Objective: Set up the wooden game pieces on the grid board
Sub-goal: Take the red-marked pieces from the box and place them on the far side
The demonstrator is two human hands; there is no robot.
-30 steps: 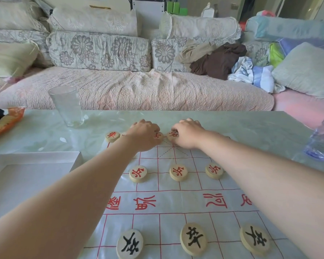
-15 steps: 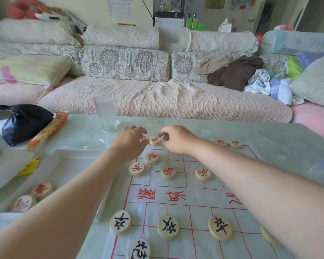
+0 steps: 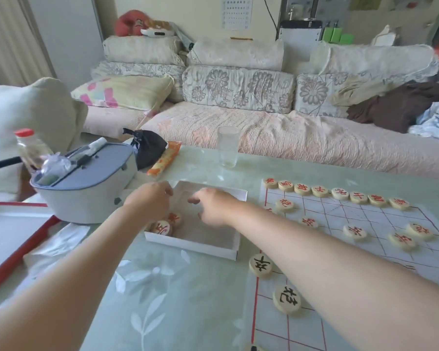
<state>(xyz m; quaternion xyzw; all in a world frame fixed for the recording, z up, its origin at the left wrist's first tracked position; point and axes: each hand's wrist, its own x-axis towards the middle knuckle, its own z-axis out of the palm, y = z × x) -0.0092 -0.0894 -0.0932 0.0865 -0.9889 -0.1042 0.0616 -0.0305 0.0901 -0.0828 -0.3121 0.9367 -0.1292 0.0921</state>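
Sofa at back, desk in front of it. Grid board lies on the desk's right side. White box sits just left of the board, grey basket further left.

Both hands over the box: left hand at its left edge, fingers curled, can't tell if it holds anything. Right hand over the middle, fingers loosely spread, nothing in the grip.

Red-marked pieces: 8 in the far row, at least 6 more on the grid below it. In the box: 2 clear, a third partly hidden by the left forearm. Black-marked pieces: 2 visible on the board's near left edge.

1 glass near the far desk edge.
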